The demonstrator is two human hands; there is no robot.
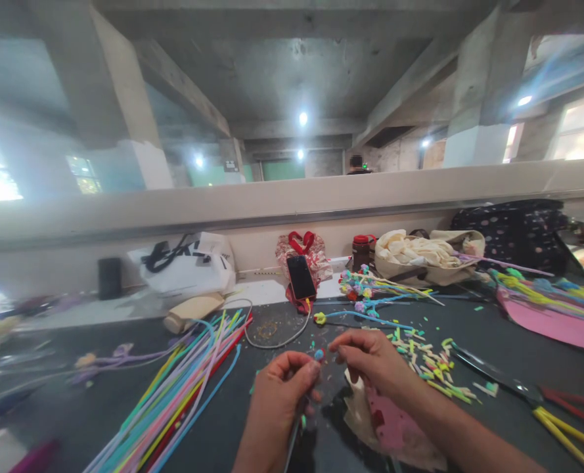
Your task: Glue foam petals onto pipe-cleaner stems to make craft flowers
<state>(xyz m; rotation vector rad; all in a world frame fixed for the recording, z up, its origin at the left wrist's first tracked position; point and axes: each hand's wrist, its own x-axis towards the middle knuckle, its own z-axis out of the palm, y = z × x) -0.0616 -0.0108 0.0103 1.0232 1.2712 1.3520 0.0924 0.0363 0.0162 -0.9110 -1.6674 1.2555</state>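
- Tuft (319, 354), small and blue, is resting at the thumb and index tips of the left hand (284, 384), which is pinching it.
- The right hand (365, 356) is curling its fingers just right of the tuft; whether it is gripping anything is not showing clearly.
- Colourful stems (173, 394) are lying bundled on the desk (217, 427), farther left.

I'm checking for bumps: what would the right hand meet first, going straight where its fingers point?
Probably the small blue ball by the left hand, though one view leaves depth unclear.
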